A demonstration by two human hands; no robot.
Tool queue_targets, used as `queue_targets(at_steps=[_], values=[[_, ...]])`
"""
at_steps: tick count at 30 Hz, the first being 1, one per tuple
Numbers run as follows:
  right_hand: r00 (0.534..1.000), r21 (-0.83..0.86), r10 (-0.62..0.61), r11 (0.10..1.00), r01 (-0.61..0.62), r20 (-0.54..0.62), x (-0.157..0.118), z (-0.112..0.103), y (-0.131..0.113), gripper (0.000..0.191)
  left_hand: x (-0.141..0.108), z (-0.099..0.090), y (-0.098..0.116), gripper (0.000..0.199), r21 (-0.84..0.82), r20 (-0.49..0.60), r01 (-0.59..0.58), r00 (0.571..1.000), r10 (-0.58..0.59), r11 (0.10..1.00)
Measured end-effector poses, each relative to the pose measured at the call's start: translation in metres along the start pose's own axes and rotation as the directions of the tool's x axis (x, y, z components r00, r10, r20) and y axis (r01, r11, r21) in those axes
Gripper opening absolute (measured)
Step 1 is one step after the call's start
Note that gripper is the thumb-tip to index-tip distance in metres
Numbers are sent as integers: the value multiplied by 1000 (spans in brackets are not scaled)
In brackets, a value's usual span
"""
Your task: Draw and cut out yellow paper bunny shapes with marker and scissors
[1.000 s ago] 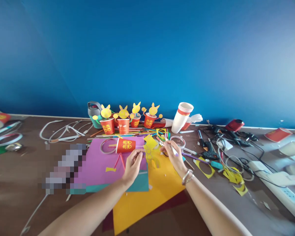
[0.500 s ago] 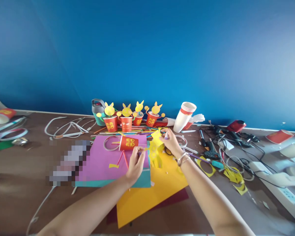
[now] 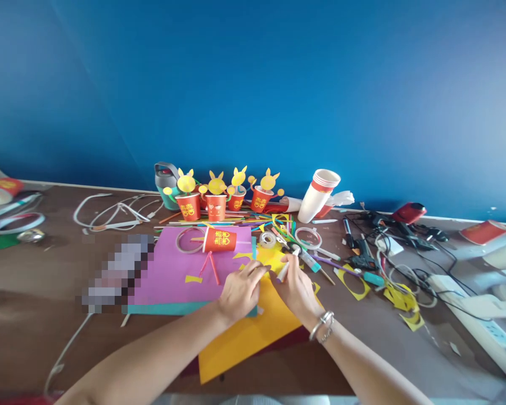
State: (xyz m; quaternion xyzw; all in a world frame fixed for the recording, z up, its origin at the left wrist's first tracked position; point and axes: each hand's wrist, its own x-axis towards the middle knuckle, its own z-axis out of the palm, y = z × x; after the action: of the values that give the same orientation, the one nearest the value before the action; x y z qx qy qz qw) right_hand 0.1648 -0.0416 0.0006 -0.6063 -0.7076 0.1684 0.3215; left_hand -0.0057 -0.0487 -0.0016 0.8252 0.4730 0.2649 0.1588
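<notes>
Two hands work close together, fingertips near each other, over one orange sheet (image 3: 236,349). The left hand (image 3: 241,289) is curled with its thumb drawn near the forefinger; whether it pinches anything cannot be told. The right hand (image 3: 298,288) is closed around one white pen (image 3: 283,273), which slants at the edge of the yellow paper (image 3: 270,254) just beyond the fingertips. To the left, one purple sheet (image 3: 164,281) bears one red cup (image 3: 220,240) on its side, two pink sticks (image 3: 213,268) forming a V, and one small yellow scrap (image 3: 193,279). Behind stand four upright red cups (image 3: 188,208), each with one eared yellow paper head (image 3: 186,183). One stack of white cups (image 3: 314,202) leans to their right. One small tape roll (image 3: 268,240) and one larger ring (image 3: 308,238) lie beyond the right hand, and one glue gun (image 3: 362,256) lies farther right.
</notes>
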Motion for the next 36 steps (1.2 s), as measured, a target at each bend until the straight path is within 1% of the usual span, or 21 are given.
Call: queue_targets(at_steps=[1,3,4,5,6,7,8,9,10,12,13,15,19,22,25,29,33,36], values=[[999,-41,-36,998,36,10,2,-5,1,28,1,1,1,50,66,85,41,995,-47,997],[998,-111,-19,994,13,-56,9,-17,3,22,2,2,3,54,179,217,83,969,-122,980],[996,-95,-10,995,2,-87,15,-23,3,20,3,2,3,55,223,264,85,954,-144,971],[996,-26,-11,1000,9,-93,20,-28,3,22,4,2,4,56,256,299,78,941,-156,963],[996,95,-14,995,23,-92,26,-31,3,26,4,2,4,56,281,325,67,932,-161,957],[999,261,5,965,5,-38,31,-34,3,29,5,2,5,58,300,341,56,926,-162,952],[998,425,50,904,-57,27,35,-34,3,32,5,3,5,59,314,351,48,922,-163,948],[991,551,76,825,-125,111,39,-32,4,37,5,3,6,60,322,355,45,920,-164,946],[979,638,93,746,-190,182,42,-29,6,40,4,3,6,61,323,357,44,919,-165,945],[959,732,116,625,-272,257,45,-20,11,43,4,3,6,61,308,360,40,920,-155,951],[955,754,133,588,-292,266,46,-15,14,42,4,2,6,60,297,360,39,921,-150,954],[953,774,141,559,-299,267,46,-6,20,36,3,2,7,58,281,356,41,923,-144,959],[960,773,128,571,-276,248,43,2,29,26,3,1,7,51,275,354,38,925,-138,961],[950,728,160,613,-308,267,42,2,30,19,4,1,7,48,283,359,24,924,-129,959],[954,686,181,663,-298,239,43,2,30,19,5,0,7,46,287,366,19,922,-128,958],[964,700,216,665,-261,154,46,2,31,20,6,-1,8,42,290,358,26,924,-133,957],[975,708,177,671,-219,134,46,2,35,27,7,-2,8,45,280,357,33,924,-136,959],[975,681,166,697,-223,149,44,1,34,21,7,-2,8,47,269,353,39,926,-136,962]])
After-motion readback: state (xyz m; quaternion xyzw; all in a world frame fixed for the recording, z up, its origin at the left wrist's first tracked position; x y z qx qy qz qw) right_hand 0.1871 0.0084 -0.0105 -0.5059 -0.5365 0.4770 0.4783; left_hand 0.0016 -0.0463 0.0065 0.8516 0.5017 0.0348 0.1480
